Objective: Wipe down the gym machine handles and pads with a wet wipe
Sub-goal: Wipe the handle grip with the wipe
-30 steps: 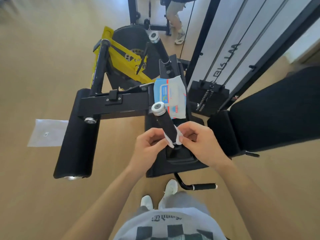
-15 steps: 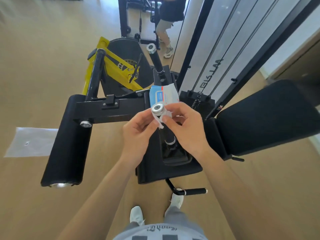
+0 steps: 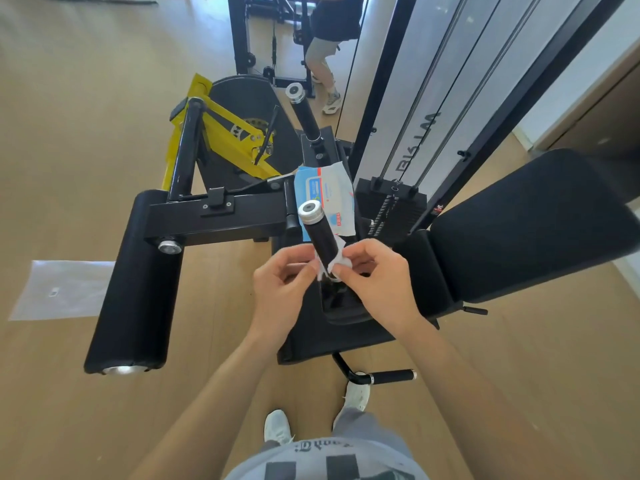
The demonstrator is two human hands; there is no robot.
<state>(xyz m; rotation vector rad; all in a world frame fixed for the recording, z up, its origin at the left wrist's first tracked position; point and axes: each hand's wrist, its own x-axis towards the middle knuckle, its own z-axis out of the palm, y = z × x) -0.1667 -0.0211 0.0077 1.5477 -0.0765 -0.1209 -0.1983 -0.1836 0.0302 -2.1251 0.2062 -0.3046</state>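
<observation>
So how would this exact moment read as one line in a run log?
step: wiping near handle | wet wipe wrapped round its lower end | left hand and right hand pinching wipe | wipe pack on machine

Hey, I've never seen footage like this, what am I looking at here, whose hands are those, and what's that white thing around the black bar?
This is one picture from a camera worn on a person's head, looking down at their own arms and shoes. They stand over a black gym machine. The left hand and right hand pinch a white wet wipe wrapped around the lower end of an upright handle with a black grip and silver cap. Behind the handle, a blue-and-white wipe packet rests on the machine. To the left is a black roller pad, to the right a back pad. A clear plastic sheet lies on the wooden floor.
</observation>
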